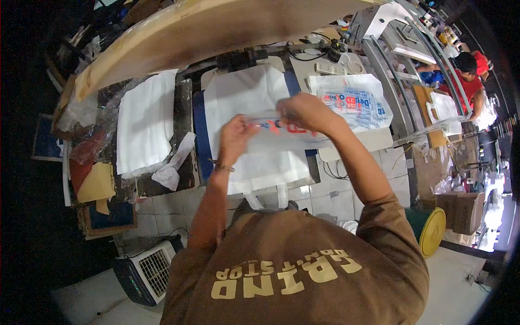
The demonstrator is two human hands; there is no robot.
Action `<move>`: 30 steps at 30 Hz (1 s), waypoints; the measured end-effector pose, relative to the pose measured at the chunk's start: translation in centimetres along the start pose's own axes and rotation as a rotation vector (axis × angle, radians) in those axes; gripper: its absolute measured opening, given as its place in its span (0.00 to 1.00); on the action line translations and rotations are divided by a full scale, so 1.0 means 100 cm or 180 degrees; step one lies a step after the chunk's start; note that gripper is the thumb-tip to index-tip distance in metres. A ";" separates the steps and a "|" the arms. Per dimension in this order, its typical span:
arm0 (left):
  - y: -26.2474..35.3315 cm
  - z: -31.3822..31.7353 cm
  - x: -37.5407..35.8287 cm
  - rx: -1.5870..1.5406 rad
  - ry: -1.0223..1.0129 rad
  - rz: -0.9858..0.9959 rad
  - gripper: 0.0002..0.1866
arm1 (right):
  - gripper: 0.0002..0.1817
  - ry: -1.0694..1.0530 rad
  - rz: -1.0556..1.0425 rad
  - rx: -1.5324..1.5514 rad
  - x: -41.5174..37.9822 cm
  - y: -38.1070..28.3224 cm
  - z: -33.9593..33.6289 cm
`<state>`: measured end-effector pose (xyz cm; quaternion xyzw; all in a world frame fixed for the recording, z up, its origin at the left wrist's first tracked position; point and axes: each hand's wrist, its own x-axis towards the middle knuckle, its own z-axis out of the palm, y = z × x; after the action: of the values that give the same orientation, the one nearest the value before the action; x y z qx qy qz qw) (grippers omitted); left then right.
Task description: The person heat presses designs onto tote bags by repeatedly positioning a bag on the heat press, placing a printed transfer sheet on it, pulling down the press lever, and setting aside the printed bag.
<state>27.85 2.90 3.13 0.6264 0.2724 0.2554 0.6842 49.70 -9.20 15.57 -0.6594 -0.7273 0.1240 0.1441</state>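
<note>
A white cloth tote bag (246, 86) lies flat over a blue-edged board (200, 130), its handles (282, 196) hanging toward me. Above the bag I hold a translucent printed film (271, 142) with red and blue lettering. My left hand (236, 135) is closed on the film's left end. On its right side, my right hand (306, 111) grips the same film near the upper edge, its fingertips smeared by motion. More printed films (352, 100) lie in a pile just right of my right hand.
Folded white cloth (146, 124) is stacked on the left. A large tan curved panel (206, 35) spans the top. A power strip (330, 69) and cables sit behind the films. A metal frame (392, 81) stands right; beyond it is another person (468, 86) in red.
</note>
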 end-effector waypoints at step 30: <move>0.160 -0.061 -0.061 0.2326 -0.0385 0.0550 0.25 | 0.30 0.1183 0.0456 -0.0416 0.005 -0.039 0.187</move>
<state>19.08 4.41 19.03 0.8637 0.2508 0.1608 0.4065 39.09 -8.93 -0.31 -0.7290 -0.6459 -0.0372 0.2236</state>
